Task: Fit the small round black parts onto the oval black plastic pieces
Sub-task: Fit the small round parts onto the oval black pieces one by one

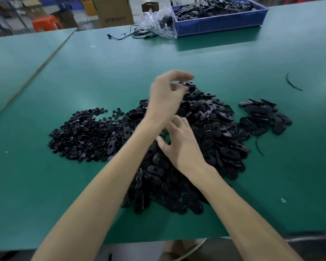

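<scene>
A heap of small round black parts (83, 134) lies on the green table (120, 63), left of centre. A larger heap of oval black plastic pieces (215, 129) fills the centre. A smaller group of oval pieces (262, 117) lies apart to its right. My left hand (167, 95) is raised over the far edge of the large heap and is blurred. Its thumb and fingers curl toward a dark piece at the heap's top, and a grip is not clear. My right hand (179, 142) hovers over the middle of the heap with fingers loosely spread, holding nothing I can see.
At the far right stands a blue bin (220, 25) full of black parts, with a clear plastic bag (158, 21) and a black cable (132, 33) beside it. Thin black strips (293, 84) lie at the right. A cardboard box (113, 10) stands beyond the table.
</scene>
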`<state>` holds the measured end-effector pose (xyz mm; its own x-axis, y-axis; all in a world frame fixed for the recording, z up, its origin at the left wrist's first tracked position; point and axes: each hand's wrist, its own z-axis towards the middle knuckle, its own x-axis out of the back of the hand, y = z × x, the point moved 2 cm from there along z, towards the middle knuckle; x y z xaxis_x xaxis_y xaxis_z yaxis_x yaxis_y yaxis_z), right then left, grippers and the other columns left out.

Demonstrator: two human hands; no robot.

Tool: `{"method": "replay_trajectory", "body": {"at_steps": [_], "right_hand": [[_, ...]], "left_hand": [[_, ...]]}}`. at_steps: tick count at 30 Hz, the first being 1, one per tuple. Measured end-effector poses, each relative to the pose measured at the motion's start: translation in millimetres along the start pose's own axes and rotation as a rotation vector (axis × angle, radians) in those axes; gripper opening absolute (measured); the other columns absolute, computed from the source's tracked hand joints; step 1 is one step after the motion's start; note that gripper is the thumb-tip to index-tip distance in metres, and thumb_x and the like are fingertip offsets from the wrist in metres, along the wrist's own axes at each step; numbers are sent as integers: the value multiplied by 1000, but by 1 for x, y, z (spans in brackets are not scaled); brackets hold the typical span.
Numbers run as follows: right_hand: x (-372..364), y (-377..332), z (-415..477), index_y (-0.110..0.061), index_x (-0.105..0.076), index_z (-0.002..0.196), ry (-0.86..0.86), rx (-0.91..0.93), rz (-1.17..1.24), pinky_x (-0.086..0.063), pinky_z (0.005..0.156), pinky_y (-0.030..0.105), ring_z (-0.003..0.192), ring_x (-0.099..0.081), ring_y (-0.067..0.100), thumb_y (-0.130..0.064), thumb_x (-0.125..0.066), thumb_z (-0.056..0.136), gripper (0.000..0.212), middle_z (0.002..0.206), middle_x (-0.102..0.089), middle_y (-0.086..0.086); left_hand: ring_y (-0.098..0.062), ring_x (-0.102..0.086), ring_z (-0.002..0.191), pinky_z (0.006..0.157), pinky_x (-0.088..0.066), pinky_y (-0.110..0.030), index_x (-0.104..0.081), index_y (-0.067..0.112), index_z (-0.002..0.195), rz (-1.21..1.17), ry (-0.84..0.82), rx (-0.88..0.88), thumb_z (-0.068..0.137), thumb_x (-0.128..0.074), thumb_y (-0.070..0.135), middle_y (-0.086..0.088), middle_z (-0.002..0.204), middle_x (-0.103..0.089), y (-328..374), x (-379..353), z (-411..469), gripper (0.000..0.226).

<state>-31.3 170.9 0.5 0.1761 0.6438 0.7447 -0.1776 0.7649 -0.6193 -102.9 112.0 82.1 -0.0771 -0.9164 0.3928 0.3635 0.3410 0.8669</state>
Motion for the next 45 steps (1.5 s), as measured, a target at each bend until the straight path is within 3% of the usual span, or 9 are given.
{"method": "replay_trajectory", "body": {"at_steps": [4, 9, 12, 18, 27, 37, 40, 42, 45], "right_hand": [[0, 1, -1, -9, -64, 138, 80, -12, -76, -39, 112, 37, 128, -47, 25, -24, -71, 100, 42, 132, -58, 6], [-2, 1, 0, -14, -61, 143, 22, -21, -121, -36, 114, 36, 132, -45, 22, -24, -62, 105, 39, 138, -58, 2], [-1, 3, -1, -16, -66, 135, 32, -31, -112, -36, 112, 35, 128, -48, 21, -22, -62, 105, 31, 131, -61, -1], [-2, 7, 0, -18, -71, 127, 45, -31, -95, -36, 110, 35, 124, -49, 21, -22, -66, 103, 25, 122, -62, -2], [0, 6, 0, -20, -77, 113, 9, -9, -53, -35, 113, 36, 124, -44, 19, -30, -77, 95, 21, 123, -61, -4], [1, 7, 0, -23, -64, 96, 80, -43, 132, -41, 106, 35, 113, -46, 12, -22, -77, 95, 12, 106, -61, -12], [4, 7, 1, -20, -62, 98, 165, -91, 315, -49, 96, 35, 105, -55, 15, -17, -73, 97, 12, 94, -60, -17], [5, 6, 1, -21, -59, 99, 203, -114, 399, -52, 88, 32, 98, -61, 17, -16, -71, 100, 13, 91, -63, -14], [7, 7, 1, -21, -57, 101, 216, -114, 468, -50, 76, 18, 84, -65, 10, -18, -65, 104, 9, 86, -69, -6]], "left_hand": [[-11, -72, 93, 88, -56, -23, -75, 17, 109, 183, 107, 118, 93, -55, -8, 5, 104, -74, -38, 57, -12, 36], [-33, -55, 127, 114, -39, -46, -64, 12, 134, 674, 135, 322, 100, -53, 3, -14, 135, -63, -100, 102, -22, 37], [-41, -40, 133, 111, -26, -51, -61, 11, 139, 903, 144, 398, 105, -52, 18, -19, 142, -53, -119, 107, -32, 36], [-38, -43, 124, 105, -26, -50, -67, 10, 124, 985, 191, 335, 108, -49, 24, -18, 129, -56, -122, 102, -41, 28], [-32, -46, 116, 98, -25, -46, -71, 18, 110, 924, 270, 258, 105, -59, 21, -11, 116, -61, -118, 99, -47, 14], [-21, -47, 112, 91, -19, -37, -76, 18, 102, 767, 356, 135, 98, -70, 22, -2, 112, -59, -114, 103, -48, 9], [-16, -55, 101, 92, -24, -33, -74, 20, 101, 632, 327, 27, 100, -68, 21, 3, 108, -62, -105, 96, -50, 6], [-10, -60, 89, 93, -38, -26, -72, 22, 99, 442, 279, -22, 99, -69, 19, 4, 101, -65, -97, 91, -50, 5], [-8, -66, 69, 73, -50, -17, -75, 16, 100, 69, 135, -4, 98, -70, 13, 3, 81, -71, -85, 82, -52, 5]]}}
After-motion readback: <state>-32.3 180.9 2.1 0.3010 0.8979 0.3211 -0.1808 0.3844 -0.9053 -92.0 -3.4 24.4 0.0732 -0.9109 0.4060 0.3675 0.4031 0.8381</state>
